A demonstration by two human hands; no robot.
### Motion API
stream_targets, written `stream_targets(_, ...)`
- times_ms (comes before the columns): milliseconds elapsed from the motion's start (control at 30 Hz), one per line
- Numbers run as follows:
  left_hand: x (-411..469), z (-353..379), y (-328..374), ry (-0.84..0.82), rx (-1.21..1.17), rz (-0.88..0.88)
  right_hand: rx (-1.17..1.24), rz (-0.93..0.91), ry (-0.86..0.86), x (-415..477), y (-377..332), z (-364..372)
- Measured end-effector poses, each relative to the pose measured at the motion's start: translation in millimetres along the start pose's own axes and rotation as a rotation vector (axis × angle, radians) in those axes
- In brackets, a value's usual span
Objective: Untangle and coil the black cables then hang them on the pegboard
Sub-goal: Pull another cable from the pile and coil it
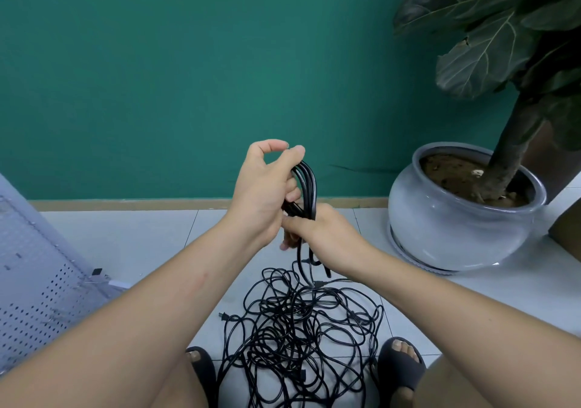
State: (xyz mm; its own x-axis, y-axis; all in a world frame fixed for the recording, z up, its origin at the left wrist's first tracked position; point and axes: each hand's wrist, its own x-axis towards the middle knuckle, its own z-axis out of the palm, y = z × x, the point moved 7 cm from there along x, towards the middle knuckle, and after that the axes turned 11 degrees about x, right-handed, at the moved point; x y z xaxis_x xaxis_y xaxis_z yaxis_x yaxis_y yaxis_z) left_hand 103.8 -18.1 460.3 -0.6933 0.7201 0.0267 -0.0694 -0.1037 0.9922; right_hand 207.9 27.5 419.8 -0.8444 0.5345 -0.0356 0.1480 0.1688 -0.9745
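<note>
A small bundle of black cable loops [307, 184] stands upright between my hands, above the floor. My left hand [267, 187] grips the top of the loops, with thumb and forefinger curled above them. My right hand [323, 231] grips the bundle lower down, fingers wrapped round it. Strands hang from the bundle to a large tangle of black cables [301, 338] on the white floor between my feet. A plug end [223, 316] sticks out at the tangle's left. The white pegboard [34, 288] leans at the far left.
A grey ceramic pot [456, 228] with a big leafy plant stands at the right against the green wall. My sandalled feet [402, 366] flank the tangle. Small white and black items [107, 278] lie on the floor by the pegboard's foot.
</note>
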Motion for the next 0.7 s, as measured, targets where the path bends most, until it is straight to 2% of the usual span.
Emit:
stream_targets(100, 0, 0, 8, -0.039, 0.209, 0.115, 0.025, -0.012, 0.006, -1, 1, -7)
stream_targets(167, 2, 0, 8, -0.053, 0.261, 0.133, 0.042, -0.039, 0.034, 0, 0, -14)
stream_targets(300, 1, 11, -16, -0.212, 0.238, 0.008, 0.277, -0.149, 0.130, 4, -13, -38)
stream_targets(533, -32, 42, -79, -0.598, 0.718, -0.109, 0.510, -0.215, 0.302, 2, -20, -79)
stream_targets(600, -38, 46, -94, -0.618, 0.766, -0.116, 0.540, -0.231, 0.329, 1, -22, -83)
stream_targets(700, -39, 48, -106, -0.548, 0.696, -0.140, 0.554, -0.252, 0.349, -1, -26, -86)
